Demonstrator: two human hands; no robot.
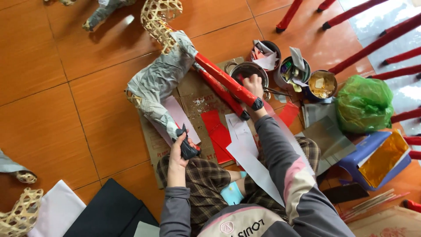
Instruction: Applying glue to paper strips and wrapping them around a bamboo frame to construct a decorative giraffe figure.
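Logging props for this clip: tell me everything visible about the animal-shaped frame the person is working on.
The animal-shaped frame lies on its side on flattened cardboard on the orange tile floor. Its body is woven bamboo lattice, bare at the rounded top end, elsewhere covered in crumpled grey-white paper. Two legs are wrapped red with dark tips. The left hand grips one dark-tipped grey leg; the right hand rests by the red legs.

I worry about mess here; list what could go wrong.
The right hand works over the open round metal tin; it might tip onto the brown cardboard sheet. The left hand grips one dark-capped leg of the grey paper-covered bamboo animal frame, which could twist or tear.
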